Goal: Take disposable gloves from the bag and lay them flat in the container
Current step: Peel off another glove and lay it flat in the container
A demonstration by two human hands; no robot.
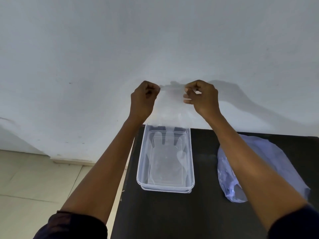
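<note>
A clear disposable glove (170, 116) hangs stretched between both hands, its cuff held up and its fingers dangling down over the far end of the container. My left hand (145, 96) pinches the cuff's left corner. My right hand (201, 95) pinches the right corner. Below stands a clear rectangular plastic container (140, 169) on the black table (172, 216). A flat clear glove (165, 163) appears to lie inside it. To the right lies the bluish translucent bag (272, 157), partly hidden by my right forearm.
A white wall (155, 40) rises directly behind the table. The table's left edge runs beside the container, with pale tiled floor (34, 183) beyond it. Dark sleeves cover both upper arms at the bottom of the view.
</note>
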